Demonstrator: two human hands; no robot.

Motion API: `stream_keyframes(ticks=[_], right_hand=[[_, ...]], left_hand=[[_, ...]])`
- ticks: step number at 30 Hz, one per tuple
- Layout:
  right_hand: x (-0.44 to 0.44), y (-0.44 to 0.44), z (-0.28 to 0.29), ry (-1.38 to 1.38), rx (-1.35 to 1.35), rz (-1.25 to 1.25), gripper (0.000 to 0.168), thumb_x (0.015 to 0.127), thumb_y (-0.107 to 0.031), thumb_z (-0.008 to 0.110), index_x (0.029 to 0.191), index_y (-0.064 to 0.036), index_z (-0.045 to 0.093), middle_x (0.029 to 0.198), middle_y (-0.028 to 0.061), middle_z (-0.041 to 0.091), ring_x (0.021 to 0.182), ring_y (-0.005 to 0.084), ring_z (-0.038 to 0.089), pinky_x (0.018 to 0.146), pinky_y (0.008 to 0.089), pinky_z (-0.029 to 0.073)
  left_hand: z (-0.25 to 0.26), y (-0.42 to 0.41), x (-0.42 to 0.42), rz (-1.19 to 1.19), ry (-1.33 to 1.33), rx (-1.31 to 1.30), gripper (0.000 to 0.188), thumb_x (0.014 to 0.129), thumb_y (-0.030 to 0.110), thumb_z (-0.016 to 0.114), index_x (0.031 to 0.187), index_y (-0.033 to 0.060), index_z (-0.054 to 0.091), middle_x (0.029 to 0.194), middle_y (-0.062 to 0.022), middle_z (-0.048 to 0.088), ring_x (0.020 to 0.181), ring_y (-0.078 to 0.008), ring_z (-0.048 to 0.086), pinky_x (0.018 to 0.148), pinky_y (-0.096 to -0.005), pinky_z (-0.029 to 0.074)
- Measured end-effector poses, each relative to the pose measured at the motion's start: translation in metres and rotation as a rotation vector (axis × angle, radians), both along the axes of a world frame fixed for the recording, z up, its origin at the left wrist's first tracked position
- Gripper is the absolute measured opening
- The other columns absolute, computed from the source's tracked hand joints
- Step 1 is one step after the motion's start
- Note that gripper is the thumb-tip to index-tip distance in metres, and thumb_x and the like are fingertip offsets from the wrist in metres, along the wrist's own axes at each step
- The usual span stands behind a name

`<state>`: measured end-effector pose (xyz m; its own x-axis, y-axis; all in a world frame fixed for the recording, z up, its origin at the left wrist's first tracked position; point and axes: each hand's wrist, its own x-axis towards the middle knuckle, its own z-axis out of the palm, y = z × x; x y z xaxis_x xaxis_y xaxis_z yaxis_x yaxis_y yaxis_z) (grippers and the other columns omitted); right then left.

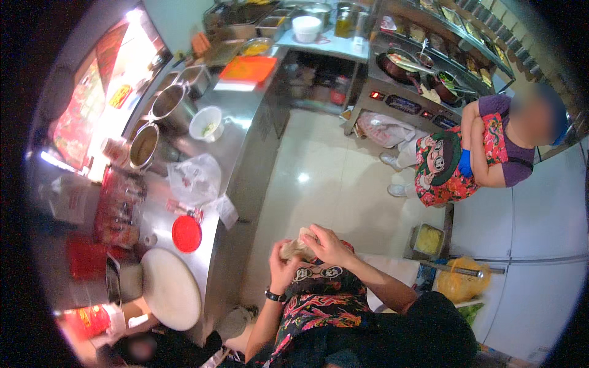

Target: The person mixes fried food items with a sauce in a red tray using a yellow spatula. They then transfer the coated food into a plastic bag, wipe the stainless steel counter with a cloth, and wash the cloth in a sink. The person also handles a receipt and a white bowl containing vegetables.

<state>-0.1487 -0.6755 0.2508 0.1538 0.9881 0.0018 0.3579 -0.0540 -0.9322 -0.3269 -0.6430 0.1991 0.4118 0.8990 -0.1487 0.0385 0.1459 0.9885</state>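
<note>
A pale, crumpled, pliable item [294,250] is held between my two hands in front of my apron; whether it is cloth, a glove or dough cannot be made out. Its lower left side is pinched by my left hand [281,267], which has a dark watch on the wrist. From the right, my right hand [326,246] grips the upper end, fingers bent over it. Directly beneath both hands is my dark floral apron [322,294]. The steel counter [216,184] runs along my left, apart from the hands.
On the counter are a round white board [171,290], a red lid [187,233], a plastic bag [195,177], a white tub [205,124] and deep steel pots [169,102]. A co-worker [464,152] with folded arms stands at right, beside a cooking station holding pans [398,66].
</note>
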Motion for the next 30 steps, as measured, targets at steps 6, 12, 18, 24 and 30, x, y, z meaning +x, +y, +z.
stream_keyframes(ticks=[6,12,18,24,30], right_hand=[[0.048,0.097,-0.045,0.382,-0.042,-0.339,0.026,0.098,-0.025,0.050,0.094,0.001,0.053,0.072,0.0026,0.052,0.064,0.0103,0.049,0.056,0.0303,0.041],[0.105,0.203,-0.044,0.210,0.062,-0.522,0.029,0.099,-0.022,0.047,0.081,-0.001,0.037,0.065,-0.0004,0.037,0.062,0.0064,0.035,0.051,0.0273,0.032],[0.151,0.305,0.026,-0.061,0.098,-0.165,0.021,0.097,-0.022,0.051,0.091,-0.002,0.050,0.070,0.0101,0.048,0.065,0.0141,0.047,0.059,0.0341,0.041],[0.174,0.390,0.062,0.194,-0.117,0.265,0.026,0.095,-0.026,0.054,0.089,0.000,0.052,0.073,0.0025,0.053,0.067,0.0116,0.047,0.060,0.0316,0.040],[0.218,0.487,0.065,0.035,-0.157,0.404,0.028,0.093,-0.027,0.057,0.086,0.000,0.051,0.074,0.0056,0.053,0.068,0.0108,0.044,0.057,0.0317,0.040]], left_hand=[[-0.027,0.123,0.045,-0.045,-0.039,-0.093,0.020,0.079,-0.005,0.054,0.098,-0.0001,0.057,0.097,-0.0083,0.064,0.091,-0.0149,0.060,0.082,-0.0273,0.048],[-0.030,0.253,0.110,-0.270,0.494,0.696,0.038,0.066,0.004,0.065,0.104,0.0064,0.058,0.095,-0.0139,0.054,0.096,-0.0364,0.050,0.081,-0.0450,0.039],[-0.010,0.369,0.138,-0.659,0.297,0.478,0.051,0.070,0.017,0.074,0.115,0.0066,0.055,0.100,-0.0111,0.054,0.100,-0.0282,0.051,0.087,-0.0382,0.040],[0.013,0.453,0.191,-0.737,-0.394,-0.155,0.081,0.076,0.019,0.078,0.139,0.0041,0.030,0.133,-0.0093,0.045,0.120,-0.0202,0.045,0.098,-0.0343,0.040],[0.002,0.504,0.188,-0.508,-0.016,-0.048,0.024,0.077,0.008,0.070,0.098,-0.0035,0.064,0.107,-0.0161,0.061,0.096,-0.0247,0.059,0.086,-0.0362,0.047]])
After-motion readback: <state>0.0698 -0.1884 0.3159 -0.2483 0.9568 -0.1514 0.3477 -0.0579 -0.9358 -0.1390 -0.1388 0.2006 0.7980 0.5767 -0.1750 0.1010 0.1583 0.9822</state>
